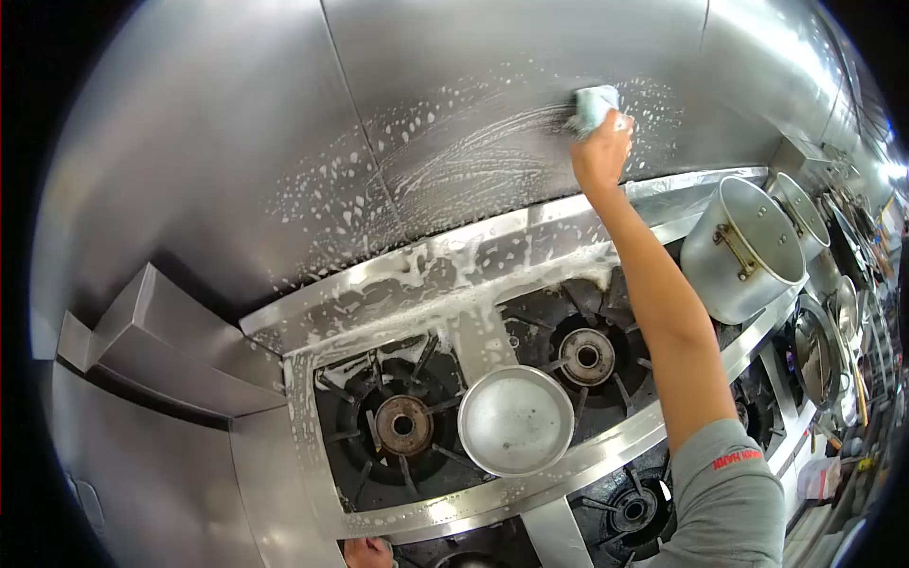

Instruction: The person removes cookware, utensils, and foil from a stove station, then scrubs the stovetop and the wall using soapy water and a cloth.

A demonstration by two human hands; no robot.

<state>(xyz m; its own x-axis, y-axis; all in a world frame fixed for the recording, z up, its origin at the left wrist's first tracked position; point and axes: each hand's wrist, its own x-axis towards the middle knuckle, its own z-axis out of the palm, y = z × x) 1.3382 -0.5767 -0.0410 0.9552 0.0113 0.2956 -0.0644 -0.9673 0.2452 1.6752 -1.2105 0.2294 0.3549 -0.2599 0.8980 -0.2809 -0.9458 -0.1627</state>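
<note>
My right hand (602, 156) is stretched out and closed round a pale, soapy cloth or sponge (596, 106), pressed against the steel wall (492, 57). Foam drops and curved streaks cover the wall to the left of it. At the bottom edge, my left hand (368, 552) shows only in part, by the front rim of the stove; its fingers are mostly hidden. A round metal pan (516, 420) rests between two burners on the stove (407, 523), whose back ledge is wet with foam.
Two large metal pots (743, 251) stand on the stove at the right. Beyond them are pans (816, 350) and utensils. A steel box-shaped ledge (180, 346) juts out at the left. Raised burner grates (404, 426) surround the round pan.
</note>
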